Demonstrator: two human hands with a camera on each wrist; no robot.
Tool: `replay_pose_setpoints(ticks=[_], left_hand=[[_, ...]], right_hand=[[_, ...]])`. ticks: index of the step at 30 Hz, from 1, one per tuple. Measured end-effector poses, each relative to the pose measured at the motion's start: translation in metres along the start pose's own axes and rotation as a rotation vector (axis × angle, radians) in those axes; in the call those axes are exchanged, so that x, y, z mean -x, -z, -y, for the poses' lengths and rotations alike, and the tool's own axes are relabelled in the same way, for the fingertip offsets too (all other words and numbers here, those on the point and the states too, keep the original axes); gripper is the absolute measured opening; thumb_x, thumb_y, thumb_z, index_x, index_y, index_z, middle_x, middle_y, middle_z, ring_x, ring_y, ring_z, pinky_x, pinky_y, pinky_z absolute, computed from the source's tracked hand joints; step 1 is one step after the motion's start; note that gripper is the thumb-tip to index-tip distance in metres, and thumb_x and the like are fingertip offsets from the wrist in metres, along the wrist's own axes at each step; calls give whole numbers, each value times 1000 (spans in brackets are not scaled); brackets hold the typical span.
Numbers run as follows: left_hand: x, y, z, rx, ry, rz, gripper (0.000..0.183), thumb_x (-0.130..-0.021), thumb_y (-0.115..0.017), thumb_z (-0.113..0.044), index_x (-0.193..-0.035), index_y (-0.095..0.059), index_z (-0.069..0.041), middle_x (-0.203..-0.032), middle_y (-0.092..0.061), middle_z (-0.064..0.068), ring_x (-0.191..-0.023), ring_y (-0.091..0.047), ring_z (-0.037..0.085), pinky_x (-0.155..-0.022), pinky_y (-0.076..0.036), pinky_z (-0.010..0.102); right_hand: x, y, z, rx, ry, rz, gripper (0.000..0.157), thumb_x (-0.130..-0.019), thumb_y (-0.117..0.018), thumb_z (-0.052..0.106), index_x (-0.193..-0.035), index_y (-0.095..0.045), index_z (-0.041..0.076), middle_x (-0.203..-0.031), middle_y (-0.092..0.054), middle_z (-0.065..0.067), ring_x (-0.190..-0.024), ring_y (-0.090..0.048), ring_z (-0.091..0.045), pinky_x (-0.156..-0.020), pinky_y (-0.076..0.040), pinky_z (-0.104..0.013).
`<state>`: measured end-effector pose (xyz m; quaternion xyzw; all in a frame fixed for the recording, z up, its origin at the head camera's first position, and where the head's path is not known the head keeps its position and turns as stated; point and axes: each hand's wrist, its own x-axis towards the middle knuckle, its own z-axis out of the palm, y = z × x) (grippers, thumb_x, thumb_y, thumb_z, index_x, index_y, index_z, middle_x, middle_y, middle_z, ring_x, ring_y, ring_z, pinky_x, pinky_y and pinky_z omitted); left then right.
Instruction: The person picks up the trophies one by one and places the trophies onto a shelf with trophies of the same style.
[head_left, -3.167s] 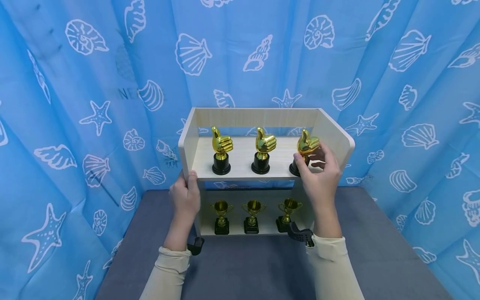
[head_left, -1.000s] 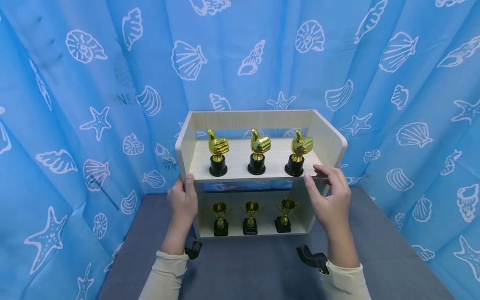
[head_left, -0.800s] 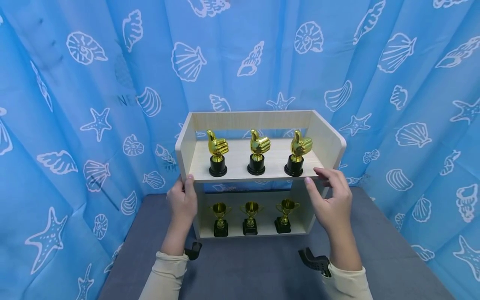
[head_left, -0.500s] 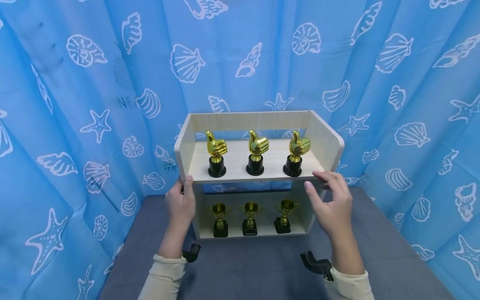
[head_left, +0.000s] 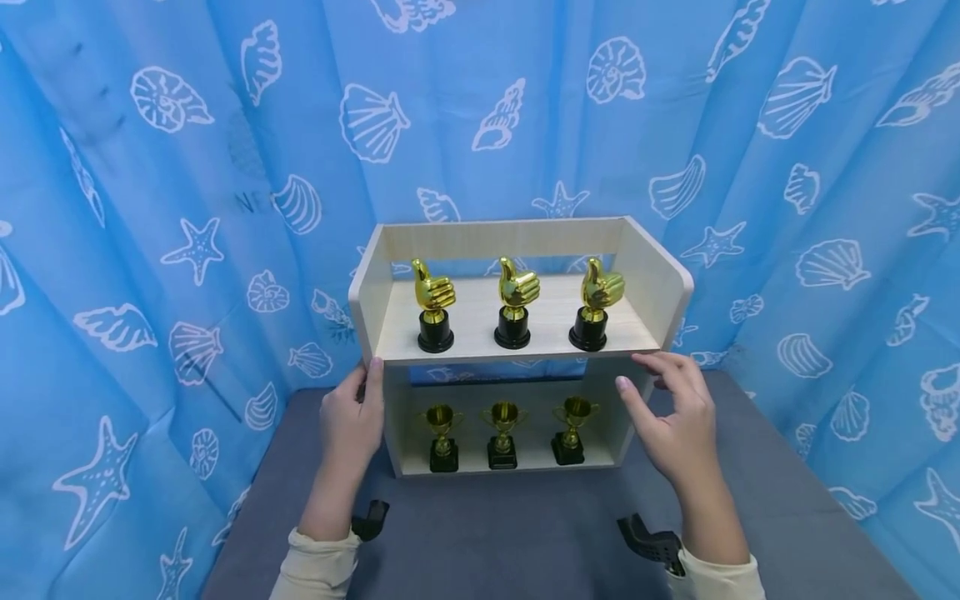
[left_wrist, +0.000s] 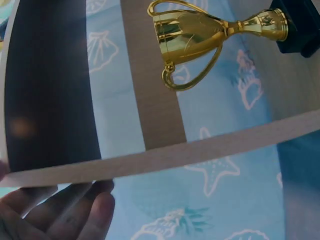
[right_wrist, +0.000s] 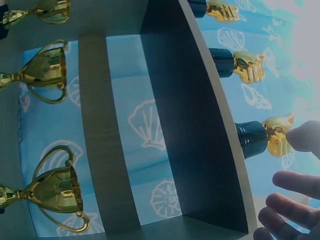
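Note:
A pale wooden two-tier shelf stands in the head view. Three gold thumbs-up trophies on black bases, left, middle and right, stand upright in a row on its upper board. Below them are three gold cup trophies, left, middle and right. My left hand holds the shelf's left side panel, thumb at the front edge, fingers along the outside. My right hand is by the right front corner, fingers loosely bent, thumb apart, holding nothing.
The shelf stands on a grey tabletop. A blue curtain with white seashells and starfish hangs behind and at both sides. Black camera mounts, left and right, jut inward from my wrists.
My right hand has let go of the right thumbs-up trophy and moved down and to the right. My left hand has slid slightly down and outward along the panel. The trophies stay standing.

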<state>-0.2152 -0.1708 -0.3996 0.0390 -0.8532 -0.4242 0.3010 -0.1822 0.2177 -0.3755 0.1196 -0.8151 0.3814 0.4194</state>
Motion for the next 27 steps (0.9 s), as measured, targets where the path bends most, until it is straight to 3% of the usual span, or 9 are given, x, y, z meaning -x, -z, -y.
replay_pose_setpoints(ticks=[4,9,17,22,27], left_hand=[[6,9,-2,-31,23,86,58,-95,-44,-64,-129,-63,-21,-122,-70,5,-103,-70,24,-83,-56,48],[12,18,-3,-90,14,156,56,-94,-48,-62,-135,-58,-26,-111,-72,4,-93,-71,21,-78,-55,46],[20,22,5,-71,-65,94,60,-94,-53,-58,-139,-55,-18,-116,-72,7,-94,-73,21,-83,-56,46],[25,24,11,-75,-85,63,53,-94,-55,-54,-131,-61,-17,-110,-74,4,-91,-73,18,-79,-58,42],[32,26,13,-115,-103,49,43,-95,-55,-53,-115,-67,-17,-98,-74,-1,-83,-71,14,-75,-58,40]], right_hand=[[3,2,-1,17,-9,16,37,-82,-76,12,-118,-68,11,-121,-59,-11,-107,-50,-15,-87,-38,-21],[6,3,-3,42,-8,37,38,-82,-76,13,-118,-68,9,-121,-58,-13,-108,-50,-19,-87,-35,-23],[11,6,-3,80,-25,70,43,-82,-76,17,-123,-65,10,-123,-57,-14,-107,-49,-25,-86,-35,-41],[12,9,-3,97,-24,99,45,-82,-77,19,-124,-64,9,-124,-56,-15,-113,-49,-32,-89,-36,-54],[12,12,-1,126,-15,102,46,-81,-78,21,-124,-64,8,-124,-56,-15,-115,-49,-35,-90,-37,-57]])
